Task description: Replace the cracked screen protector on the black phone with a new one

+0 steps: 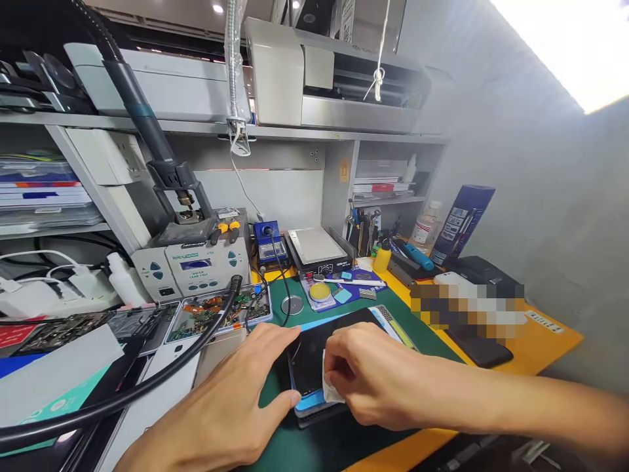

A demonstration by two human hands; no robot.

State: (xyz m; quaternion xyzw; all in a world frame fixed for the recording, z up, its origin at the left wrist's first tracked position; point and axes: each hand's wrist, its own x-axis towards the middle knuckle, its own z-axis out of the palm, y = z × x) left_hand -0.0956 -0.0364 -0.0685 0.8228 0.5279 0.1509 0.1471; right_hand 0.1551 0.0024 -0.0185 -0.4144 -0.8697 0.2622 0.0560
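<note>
A flat device with a glossy black screen (310, 354) and a blue border lies on a dark base over the green mat. My left hand (236, 387) is spread at its left side, the thumb at the near corner and the fingers by the far left edge; it is open. My right hand (363, 373) is closed on a white wipe (331, 387), pressed against the screen near the front edge. Part of the wipe is hidden by the curled fingers, and the right part of the screen lies behind this hand.
Behind the device are a small round dish (292, 305), a heating plate (319, 249) and a yellow bottle (382, 257). A soldering station (196, 262) and a tray of circuit boards (216, 313) stand left. A black hose (162, 377) crosses the left side. Dark phones (479, 347) lie right.
</note>
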